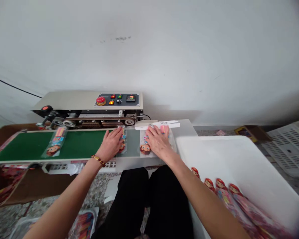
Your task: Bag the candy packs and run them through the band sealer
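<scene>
Beneath both hands (pixel 111 143) (pixel 158 143), doll packets (pixel 145 149); farther left, another packet (pixel 56 142).

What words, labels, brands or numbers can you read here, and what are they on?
None reads with certainty.
Digital display: red and green digits, too small to read surely.
Control panel: tiny markings, too small.
Packet near the belt's far left: any lettering too blurred.
Packet under the right hand: colourful shapes, possibly letters, too blurred.
</scene>
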`<state>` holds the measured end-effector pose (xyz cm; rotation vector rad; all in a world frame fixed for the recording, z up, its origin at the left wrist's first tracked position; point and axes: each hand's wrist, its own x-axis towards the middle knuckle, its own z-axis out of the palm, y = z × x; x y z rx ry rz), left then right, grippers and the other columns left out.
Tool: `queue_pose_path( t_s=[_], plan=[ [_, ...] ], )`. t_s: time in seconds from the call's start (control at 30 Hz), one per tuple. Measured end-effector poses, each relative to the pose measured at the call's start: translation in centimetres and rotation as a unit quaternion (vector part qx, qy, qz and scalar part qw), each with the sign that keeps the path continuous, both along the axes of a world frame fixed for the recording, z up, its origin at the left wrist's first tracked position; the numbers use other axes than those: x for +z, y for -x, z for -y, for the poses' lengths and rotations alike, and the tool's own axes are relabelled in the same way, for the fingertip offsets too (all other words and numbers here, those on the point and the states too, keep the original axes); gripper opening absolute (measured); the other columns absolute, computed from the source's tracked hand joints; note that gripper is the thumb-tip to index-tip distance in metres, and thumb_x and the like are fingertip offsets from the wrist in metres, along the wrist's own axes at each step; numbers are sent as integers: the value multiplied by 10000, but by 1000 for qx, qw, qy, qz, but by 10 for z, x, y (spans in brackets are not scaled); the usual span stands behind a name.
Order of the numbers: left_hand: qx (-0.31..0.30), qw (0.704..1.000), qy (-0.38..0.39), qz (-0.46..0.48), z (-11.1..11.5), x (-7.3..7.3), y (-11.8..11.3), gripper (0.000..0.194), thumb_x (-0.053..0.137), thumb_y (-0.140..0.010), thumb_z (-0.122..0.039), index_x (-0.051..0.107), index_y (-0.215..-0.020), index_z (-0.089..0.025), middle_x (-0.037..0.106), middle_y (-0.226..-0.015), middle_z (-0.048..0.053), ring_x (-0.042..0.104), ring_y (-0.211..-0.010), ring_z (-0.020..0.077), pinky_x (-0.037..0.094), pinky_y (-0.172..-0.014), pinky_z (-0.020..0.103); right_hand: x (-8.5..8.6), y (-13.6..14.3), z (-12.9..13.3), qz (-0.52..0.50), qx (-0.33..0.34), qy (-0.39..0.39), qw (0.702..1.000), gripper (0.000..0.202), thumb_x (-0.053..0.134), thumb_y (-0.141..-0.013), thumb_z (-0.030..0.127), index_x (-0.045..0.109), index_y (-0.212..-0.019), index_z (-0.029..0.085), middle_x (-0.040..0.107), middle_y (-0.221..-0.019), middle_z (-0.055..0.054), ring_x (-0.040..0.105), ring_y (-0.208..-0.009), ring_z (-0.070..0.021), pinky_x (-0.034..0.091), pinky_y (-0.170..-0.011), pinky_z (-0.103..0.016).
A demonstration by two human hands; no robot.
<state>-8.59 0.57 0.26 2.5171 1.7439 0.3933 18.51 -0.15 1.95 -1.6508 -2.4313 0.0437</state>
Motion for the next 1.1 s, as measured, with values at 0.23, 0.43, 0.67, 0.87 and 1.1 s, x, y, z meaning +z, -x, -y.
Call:
queue_pose_path(
  t_s=[0.23,0.43,0.67,0.87,1.1],
  plan=[
    [-43,998,-27,41,7,8,-43,410,367,-1003,-220,604,-1333,-168,610,-1425,146,529,-1370,267,292,-1234,551,15,28,-6,-34,25,7,999,381,382,-1072,245,558,-1408,207,515,-1511,-134,401,-1419,-322,52,-1177,-762],
    [-86,996,-3,33,3,4,-94,478,408,-966,-194,526,-1424,-123,490,-1535,180,420,-1454,302,291,-1237,572,12,-29,6,-3,-46,-10,999,399,379,-1054,224,572,-1403,216,490,-1535,-133,359,-1453,-364,33,-1134,-809],
    [17,1000,1,6,7,3,-31,449,402,-971,-241,570,-1374,-138,540,-1490,183,482,-1399,334,273,-1220,628,-3,-30,6,-2,-48,-3,999,382,397,-1050,228,572,-1388,185,456,-1557,-153,372,-1443,-348,51,-1144,-807],
    [58,997,-44,21,7,11,-25,394,398,-982,-218,613,-1312,-205,610,-1421,152,523,-1371,313,209,-1228,657,3,29,3,-48,11,23,999,408,347,-1055,216,544,-1412,201,424,-1583,-133,324,-1476,-317,59,-1148,-809],
    [-91,994,-5,54,1,7,-107,499,368,-995,-203,465,-1478,-125,481,-1550,155,397,-1478,256,263,-1258,529,2,-4,2,-104,-52,27,993,503,311,-993,130,554,-1430,187,493,-1533,-132,405,-1439,-313,45,-1188,-741]
  ],
)
